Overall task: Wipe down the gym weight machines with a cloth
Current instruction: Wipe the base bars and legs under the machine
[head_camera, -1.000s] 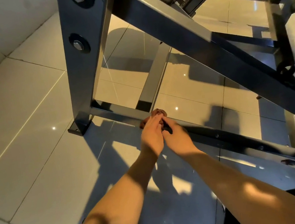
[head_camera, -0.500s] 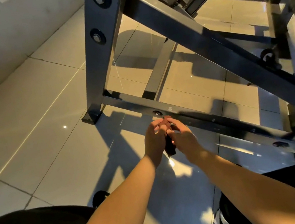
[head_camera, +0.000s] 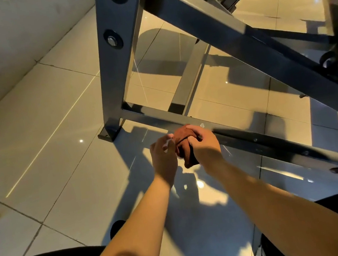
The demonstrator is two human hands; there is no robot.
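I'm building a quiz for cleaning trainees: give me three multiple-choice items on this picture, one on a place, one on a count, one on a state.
1. Where is the cloth? A) hung on a wall hook B) in the right hand, near the low frame bar C) in a bucket
2. How many bolts show on the upright post? A) none B) five C) two
3. What is the right hand doing? A) gripping the cloth B) hanging open, empty C) gripping the upright post
Answers: B, the cloth sits bunched in that hand; C, two bolt heads, one above the other; A, its fingers curl round the cloth.
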